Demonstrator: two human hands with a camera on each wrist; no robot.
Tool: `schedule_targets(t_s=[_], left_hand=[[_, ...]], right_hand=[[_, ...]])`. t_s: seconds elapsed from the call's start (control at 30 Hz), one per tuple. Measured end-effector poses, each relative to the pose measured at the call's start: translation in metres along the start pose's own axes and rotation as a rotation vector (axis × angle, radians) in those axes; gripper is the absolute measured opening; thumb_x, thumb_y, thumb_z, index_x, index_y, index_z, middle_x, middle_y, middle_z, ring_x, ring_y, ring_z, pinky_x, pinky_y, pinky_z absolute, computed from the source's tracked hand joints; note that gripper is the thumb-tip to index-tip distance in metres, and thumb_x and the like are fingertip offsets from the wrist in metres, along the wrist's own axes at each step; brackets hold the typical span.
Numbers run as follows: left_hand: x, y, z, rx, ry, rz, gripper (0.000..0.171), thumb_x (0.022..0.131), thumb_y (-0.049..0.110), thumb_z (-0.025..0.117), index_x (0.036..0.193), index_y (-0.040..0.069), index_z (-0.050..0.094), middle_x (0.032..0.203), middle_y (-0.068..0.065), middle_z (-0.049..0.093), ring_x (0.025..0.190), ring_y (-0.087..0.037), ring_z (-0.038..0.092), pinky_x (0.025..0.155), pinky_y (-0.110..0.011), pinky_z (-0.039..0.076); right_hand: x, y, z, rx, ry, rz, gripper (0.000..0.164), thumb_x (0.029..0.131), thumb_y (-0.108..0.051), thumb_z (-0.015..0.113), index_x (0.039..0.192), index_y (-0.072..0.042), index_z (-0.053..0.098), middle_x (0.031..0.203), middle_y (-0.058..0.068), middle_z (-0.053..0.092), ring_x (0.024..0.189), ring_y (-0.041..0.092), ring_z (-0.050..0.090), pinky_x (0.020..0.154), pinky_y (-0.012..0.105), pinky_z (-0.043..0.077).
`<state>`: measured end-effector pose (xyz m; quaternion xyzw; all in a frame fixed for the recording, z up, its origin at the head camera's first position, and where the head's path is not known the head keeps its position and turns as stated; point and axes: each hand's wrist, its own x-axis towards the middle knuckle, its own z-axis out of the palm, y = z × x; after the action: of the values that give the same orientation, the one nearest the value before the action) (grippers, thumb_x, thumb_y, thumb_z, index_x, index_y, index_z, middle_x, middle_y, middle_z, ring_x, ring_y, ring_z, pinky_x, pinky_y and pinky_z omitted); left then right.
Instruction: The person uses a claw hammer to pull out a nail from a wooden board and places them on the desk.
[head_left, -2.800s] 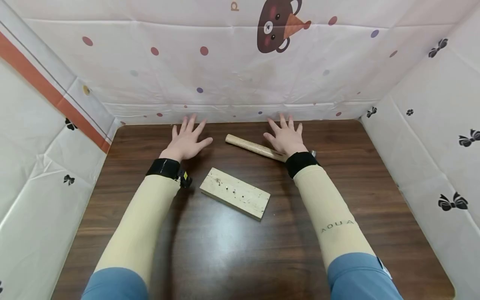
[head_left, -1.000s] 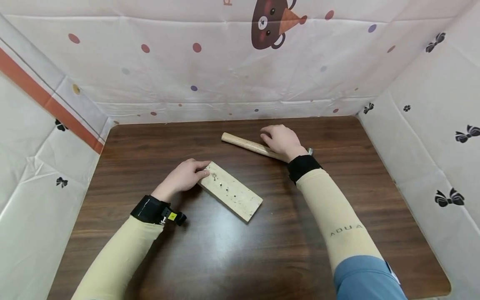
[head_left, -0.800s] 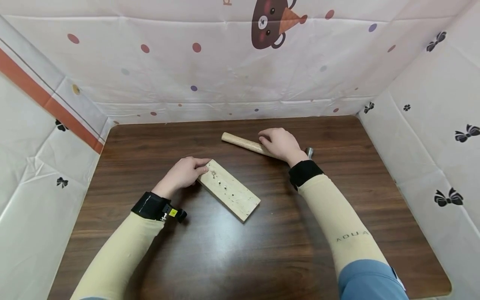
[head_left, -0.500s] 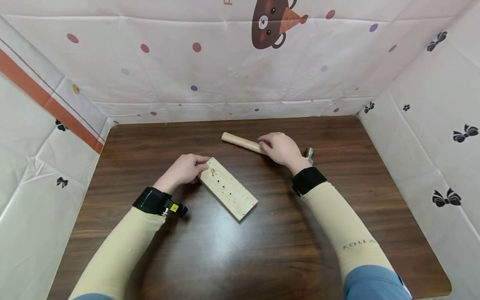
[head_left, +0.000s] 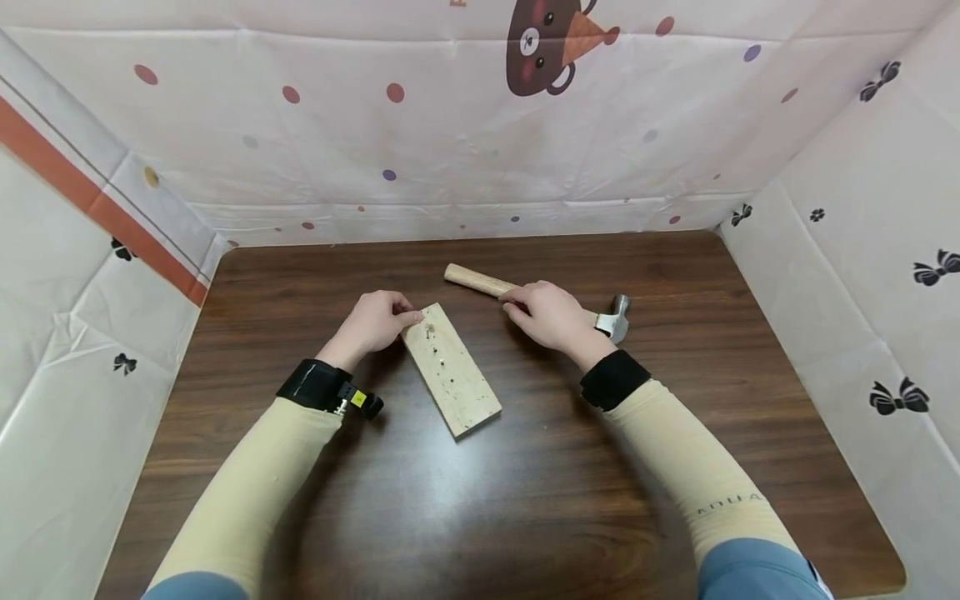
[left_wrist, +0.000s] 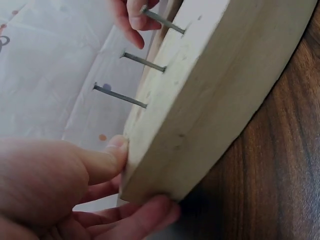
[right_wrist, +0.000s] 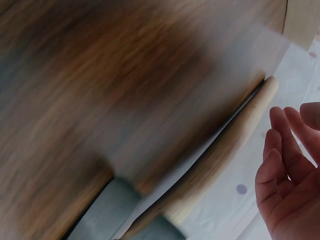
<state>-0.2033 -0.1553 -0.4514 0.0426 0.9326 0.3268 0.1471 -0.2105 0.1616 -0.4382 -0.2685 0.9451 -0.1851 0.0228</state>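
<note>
Lying on the table (head_left: 450,525), the board (head_left: 453,379) has been turned nearer end-on, its far end pinched by the left hand (head_left: 372,322); repositioning seems underway. The hammer head (head_left: 617,322) is now uncovered; by the handle (head_left: 477,282), the fingers (right_wrist: 284,134) of the right hand (head_left: 552,317) are loosely bent, nothing gripped.

Wood-grain table (head_left: 540,500); white backdrop (head_left: 337,146) with printed bear (head_left: 534,67).

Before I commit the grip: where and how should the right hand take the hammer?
Likely best by the wooden handle, toward its free end, with the right hand coming down from above. The handle is long and slim, lies along the table, and its free end points away from the metal head.
</note>
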Motion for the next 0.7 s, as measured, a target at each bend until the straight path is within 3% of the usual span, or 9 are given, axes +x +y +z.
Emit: schedule_targets(t_s=[0.07,0.17,0.3,0.43,0.53,0.7], left_hand=[[0.002,-0.001,0.002,-0.013,0.041,0.010,0.029,0.107,0.036,0.069,0.108,0.008,0.076,0.100,-0.011,0.069,0.088,-0.029,0.061,0.073,-0.041,0.052],[0.002,-0.005,0.006,-0.032,0.061,0.031,0.031,0.107,0.035,0.068,0.117,0.007,0.075,0.108,-0.012,0.070,0.097,-0.030,0.061,0.082,-0.044,0.051],[-0.001,-0.012,0.007,-0.044,-0.020,0.021,0.044,0.110,0.041,0.061,0.138,0.008,0.069,0.101,-0.013,0.072,0.087,-0.028,0.069,0.079,-0.042,0.053],[-0.003,-0.017,0.008,-0.171,-0.126,-0.017,0.047,0.111,0.044,0.058,0.141,0.008,0.067,0.086,-0.013,0.069,0.065,-0.024,0.073,0.066,-0.037,0.059],[0.000,-0.015,0.010,-0.256,-0.136,-0.009,0.043,0.113,0.038,0.056,0.138,0.006,0.068,0.094,-0.013,0.072,0.068,-0.022,0.075,0.066,-0.036,0.062],[0.006,-0.005,0.013,-0.222,-0.096,0.012,0.040,0.114,0.034,0.055,0.140,0.006,0.068,0.107,-0.014,0.076,0.073,-0.020,0.076,0.071,-0.038,0.062]], right_hand=[[0.000,-0.004,0.001,0.003,-0.023,-0.003,0.030,0.110,-0.024,0.060,0.131,-0.011,0.077,0.125,0.008,0.076,0.119,0.030,0.068,0.104,0.049,0.052],[0.001,-0.007,0.002,-0.004,-0.044,-0.012,0.031,0.111,-0.025,0.059,0.132,-0.013,0.077,0.128,0.006,0.076,0.121,0.029,0.068,0.105,0.048,0.052],[0.001,-0.005,0.004,-0.009,-0.032,-0.016,0.030,0.110,-0.024,0.060,0.131,-0.012,0.078,0.127,0.006,0.076,0.120,0.029,0.068,0.105,0.048,0.052],[0.001,-0.003,0.003,-0.012,-0.020,-0.013,0.029,0.110,-0.022,0.061,0.130,-0.011,0.078,0.127,0.008,0.076,0.120,0.030,0.068,0.105,0.048,0.052],[0.001,-0.002,0.002,-0.017,-0.021,-0.008,0.029,0.110,-0.022,0.061,0.130,-0.011,0.078,0.127,0.008,0.076,0.121,0.030,0.068,0.105,0.048,0.052],[0.001,-0.002,0.001,-0.013,-0.022,-0.010,0.029,0.110,-0.023,0.061,0.131,-0.012,0.078,0.128,0.008,0.076,0.122,0.030,0.068,0.106,0.049,0.052]])
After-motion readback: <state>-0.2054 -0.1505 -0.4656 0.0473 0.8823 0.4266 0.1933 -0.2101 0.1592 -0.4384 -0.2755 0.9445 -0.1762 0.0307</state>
